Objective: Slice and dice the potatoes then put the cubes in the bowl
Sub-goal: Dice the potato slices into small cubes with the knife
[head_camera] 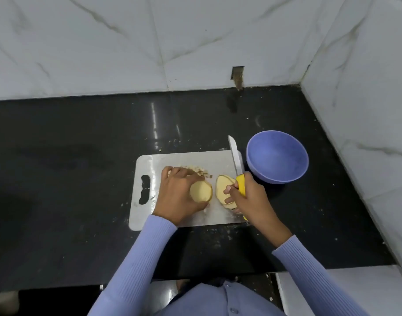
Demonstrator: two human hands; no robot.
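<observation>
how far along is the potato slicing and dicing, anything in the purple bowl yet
Early stage. Done: the potato is cut, with flat pale slices lying on the white plastic cutting board. In hand: the left hand grips the remaining potato piece, the right hand holds the yellow-handled knife, blade lifted. Left: more slicing, dicing, and filling the purple bowl, which shows no cubes.

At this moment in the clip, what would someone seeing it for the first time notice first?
Most eye-catching is the yellow-handled knife gripped in the right hand, blade pointing away toward the wall, over potato slices lying flat on the white cutting board. Beside them the left hand holds the remaining potato piece, cut face up. The purple bowl sits just right of the board on the black counter, with no potato visible inside.
</observation>
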